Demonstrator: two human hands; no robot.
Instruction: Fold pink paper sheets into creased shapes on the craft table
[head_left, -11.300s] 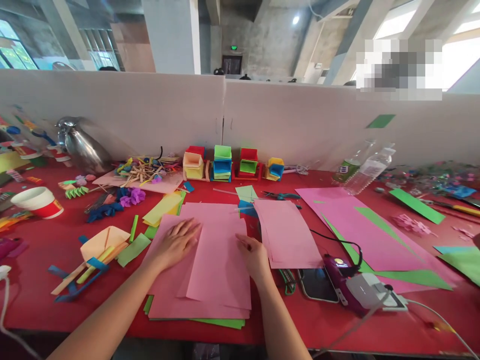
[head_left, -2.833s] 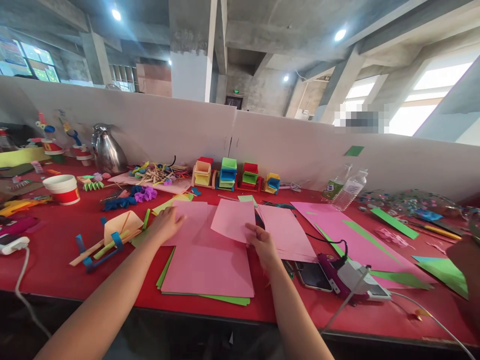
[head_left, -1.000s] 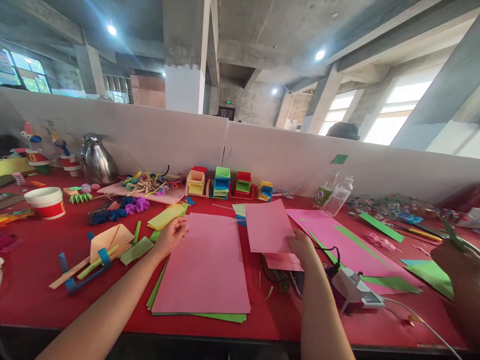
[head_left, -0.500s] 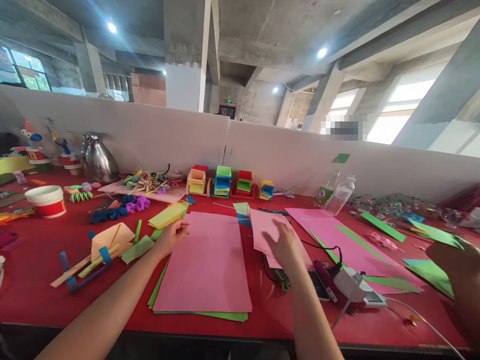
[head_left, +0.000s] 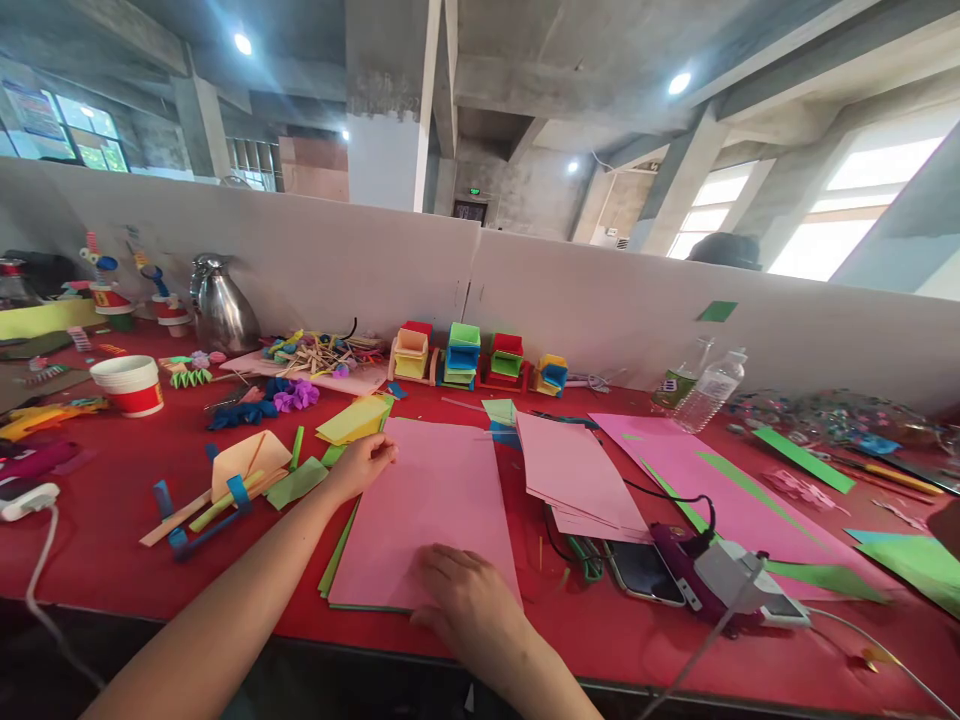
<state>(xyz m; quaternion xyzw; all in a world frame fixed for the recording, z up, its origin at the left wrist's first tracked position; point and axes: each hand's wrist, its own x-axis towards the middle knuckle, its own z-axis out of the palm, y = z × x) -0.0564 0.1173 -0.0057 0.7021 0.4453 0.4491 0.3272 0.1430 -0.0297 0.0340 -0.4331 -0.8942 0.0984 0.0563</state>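
Observation:
A stack of pink paper sheets [head_left: 427, 500] lies in front of me, with green sheets peeking out beneath its left and lower edges. My left hand [head_left: 366, 466] is at the upper left edge of this stack, its fingers curled closed; whatever they may hold is hidden. Over the lower part of the top pink sheet lies my right hand [head_left: 469, 605], open, fingers stretched out and slightly blurred. A second pile of pink paper [head_left: 574, 470], smaller and slightly fanned, sits to the right.
A phone [head_left: 645, 570], a purple power strip [head_left: 675, 565] and a white charger [head_left: 724, 575] with cables lie at the right. Left are a peach paper piece with sticks [head_left: 247, 465] and a paper cup [head_left: 129, 385]. Small coloured paper boxes [head_left: 463, 355] line the partition.
My right hand has left the smaller pink pile and come down to the left onto the large pink stack. My left hand stays at the stack's edge. The view has shifted slightly.

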